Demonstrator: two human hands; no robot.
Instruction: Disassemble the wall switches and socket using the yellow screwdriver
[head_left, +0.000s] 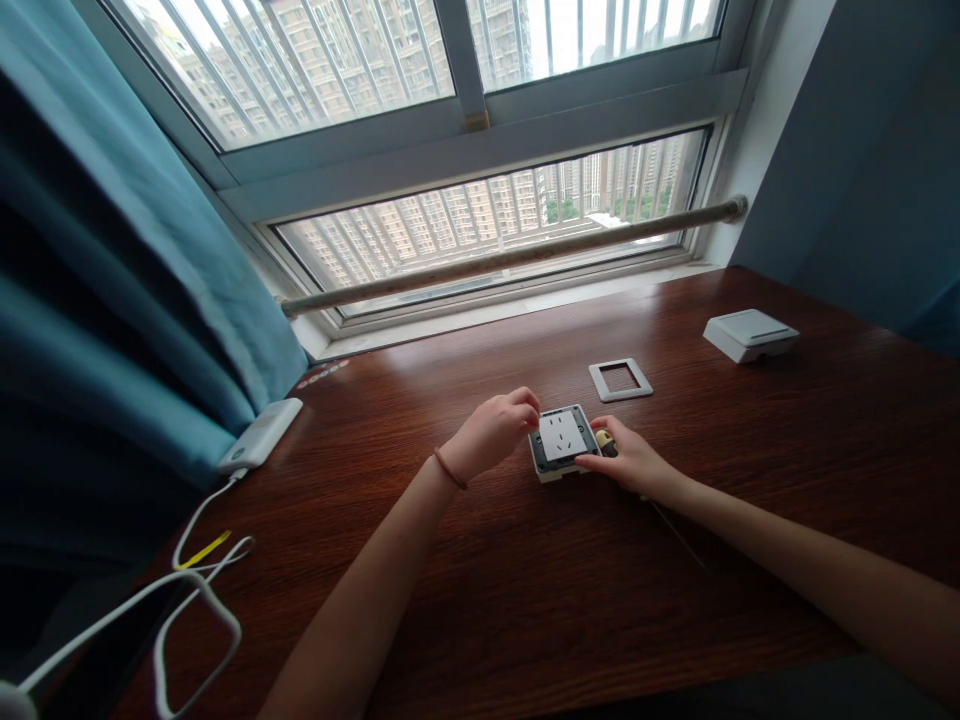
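Note:
A wall socket (562, 437) with a white face and dark frame sits in a white mounting box on the table, its cover off. At its upper left edge my left hand (501, 430) is closed in a pinch; whatever lies between the fingertips is too small to make out. My right hand (628, 458) grips the socket's right side, thumb at the lower corner. Beside that palm shows the yellow and black handle of a screwdriver (606, 442), its thin shaft emerging beneath the wrist. Just behind lies a white square cover frame (620, 380).
Toward the right on the brown wooden table (480, 600) is another white switch-like box (751, 334). A white power strip (261, 436) with a looped white cable (199, 580) and a yellow strip (205, 550) lies left, near the blue curtain (150, 230). A barred window (480, 210) stands behind.

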